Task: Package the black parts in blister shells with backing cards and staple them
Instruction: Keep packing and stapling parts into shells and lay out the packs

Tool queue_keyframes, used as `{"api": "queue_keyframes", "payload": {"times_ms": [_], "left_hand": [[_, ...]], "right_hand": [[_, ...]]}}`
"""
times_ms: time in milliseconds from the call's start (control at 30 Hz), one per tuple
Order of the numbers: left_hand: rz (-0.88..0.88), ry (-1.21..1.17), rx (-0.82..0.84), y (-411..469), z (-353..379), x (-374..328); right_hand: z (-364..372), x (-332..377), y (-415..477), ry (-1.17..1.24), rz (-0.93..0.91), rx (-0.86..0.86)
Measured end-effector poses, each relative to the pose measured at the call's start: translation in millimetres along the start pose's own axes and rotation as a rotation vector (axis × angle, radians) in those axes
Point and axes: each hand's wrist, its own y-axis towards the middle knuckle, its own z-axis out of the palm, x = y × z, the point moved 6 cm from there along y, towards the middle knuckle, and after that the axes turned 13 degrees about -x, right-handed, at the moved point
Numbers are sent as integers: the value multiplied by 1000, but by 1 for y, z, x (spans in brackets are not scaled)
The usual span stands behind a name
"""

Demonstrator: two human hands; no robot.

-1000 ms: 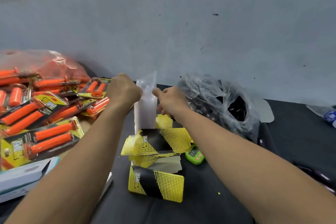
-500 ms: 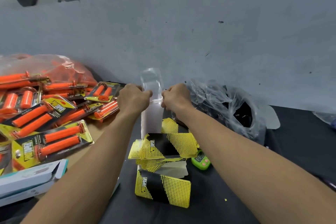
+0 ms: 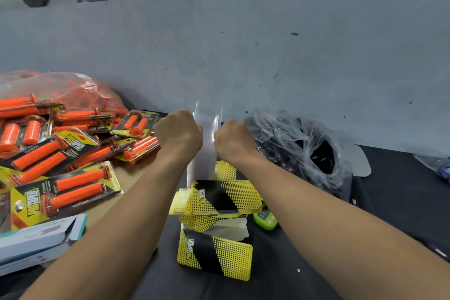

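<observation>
Both curled hands, left hand (image 3: pixel 179 134) and right hand (image 3: pixel 232 140), grip the clear blister shell (image 3: pixel 207 117) by its edges, and pulling unevenly could crease or crack the thin plastic.

Yellow-and-black dotted backing cards (image 3: pixel 214 254), orange packaged grips (image 3: pixel 73 185), green timer (image 3: pixel 265 220).

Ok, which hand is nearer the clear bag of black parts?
Right. The right hand sits just left of the bag of black parts, almost against it, gripping the clear blister shell; the left hand grips the shell's far side, farther from the bag.
</observation>
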Motion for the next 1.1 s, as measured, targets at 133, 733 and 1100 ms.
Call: {"api": "queue_keyframes", "payload": {"times_ms": [133, 733, 1100], "left_hand": [[10, -108, -87, -7, -7, -1], [-351, -920, 59, -9, -3, 19], [-115, -1076, 202, -64, -37, -22]], "right_hand": [[-5, 4, 4, 16, -14, -37], [-5, -23, -6, 890, 563, -38], [-64, -72, -73, 948, 385, -272]]}}
